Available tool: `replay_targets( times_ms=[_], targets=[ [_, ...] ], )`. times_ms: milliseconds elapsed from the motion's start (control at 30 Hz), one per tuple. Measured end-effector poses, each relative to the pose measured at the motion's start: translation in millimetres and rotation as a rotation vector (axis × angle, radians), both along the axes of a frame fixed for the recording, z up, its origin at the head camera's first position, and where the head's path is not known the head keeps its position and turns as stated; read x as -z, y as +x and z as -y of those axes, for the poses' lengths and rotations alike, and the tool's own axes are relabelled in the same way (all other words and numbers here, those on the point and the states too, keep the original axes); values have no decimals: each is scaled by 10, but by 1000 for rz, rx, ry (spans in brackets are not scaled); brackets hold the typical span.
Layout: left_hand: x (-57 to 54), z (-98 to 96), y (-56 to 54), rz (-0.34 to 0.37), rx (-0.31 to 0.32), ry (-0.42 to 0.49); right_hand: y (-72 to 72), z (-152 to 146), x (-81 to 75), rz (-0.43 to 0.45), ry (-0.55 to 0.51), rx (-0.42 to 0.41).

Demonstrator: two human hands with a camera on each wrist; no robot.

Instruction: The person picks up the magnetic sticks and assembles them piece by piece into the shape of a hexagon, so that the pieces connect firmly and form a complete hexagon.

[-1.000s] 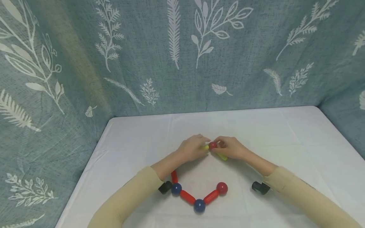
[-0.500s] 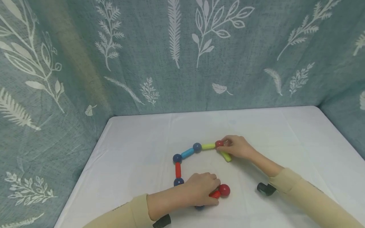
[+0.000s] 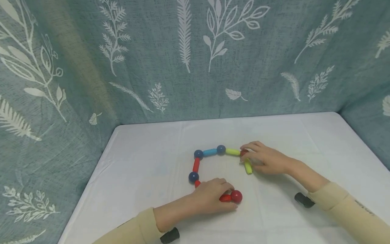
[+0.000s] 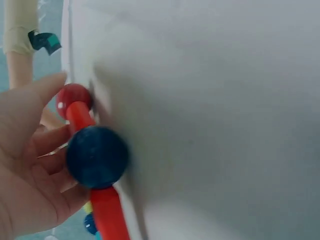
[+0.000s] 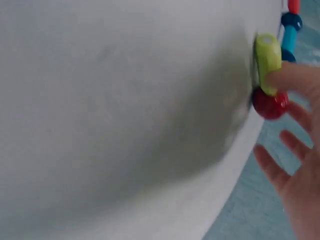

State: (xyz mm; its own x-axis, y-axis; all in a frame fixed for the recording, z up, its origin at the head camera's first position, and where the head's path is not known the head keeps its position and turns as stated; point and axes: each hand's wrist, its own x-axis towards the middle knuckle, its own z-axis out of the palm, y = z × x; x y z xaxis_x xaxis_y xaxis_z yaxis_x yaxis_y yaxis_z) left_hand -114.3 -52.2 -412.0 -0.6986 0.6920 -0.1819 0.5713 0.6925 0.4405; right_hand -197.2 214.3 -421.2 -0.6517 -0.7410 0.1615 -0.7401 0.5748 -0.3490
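Note:
A chain of coloured rods and balls, like a magnetic ball-and-stick toy, curves in an open loop on the table. My left hand point(image 3: 211, 196) curls its fingers round a red rod point(image 3: 225, 198) at the near end, its thumb close to the red end ball point(image 3: 236, 196). In the left wrist view, a blue ball point(image 4: 97, 157) sits against the fingers. My right hand point(image 3: 271, 158) has its fingers spread loosely over the far red ball point(image 5: 270, 103). Its thumb touches or covers part of the yellow-green rod point(image 5: 268, 62), whose other end is free. The left hand hides part of the chain.
A white cloth covers the table point(image 3: 146, 152), and a patterned blue-green curtain point(image 3: 170, 61) hangs behind. Blue balls point(image 3: 193, 177), red rods and a light-blue rod point(image 3: 210, 152) form the left and far sides. Black wrist devices point(image 3: 304, 200) sit below the sleeves.
My left hand left the far side for the near red rod. The chain's far side moved right and away, its loop narrowing. My right hand moved right with the red ball and loosened its fingers.

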Motion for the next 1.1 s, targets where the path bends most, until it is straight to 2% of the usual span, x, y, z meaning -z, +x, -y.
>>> replay_targets(
  times_ms=[67,133,300,533,700,867,967,1100],
  targets=[
    [32,-1,3,9,-16,44,-4,10,18,-58,25,-77],
    [59,-5,-2,21,-33,80,8,48,37,-71,27,-90],
    [98,-4,-22,35,-60,127,120,152,68,26,-33,-53],
    [103,-10,-29,23,-59,134,314,226,72,105,-101,-91],
    [102,-17,-26,31,-66,130,390,241,34,132,-79,-90],
    [89,3,-46,45,-76,143,394,249,8,155,-60,-60],
    [50,59,-118,-30,-97,135,354,290,15,196,-113,16],
    [3,206,-319,-285,-170,67,274,399,55,249,-153,178]
  ],
)
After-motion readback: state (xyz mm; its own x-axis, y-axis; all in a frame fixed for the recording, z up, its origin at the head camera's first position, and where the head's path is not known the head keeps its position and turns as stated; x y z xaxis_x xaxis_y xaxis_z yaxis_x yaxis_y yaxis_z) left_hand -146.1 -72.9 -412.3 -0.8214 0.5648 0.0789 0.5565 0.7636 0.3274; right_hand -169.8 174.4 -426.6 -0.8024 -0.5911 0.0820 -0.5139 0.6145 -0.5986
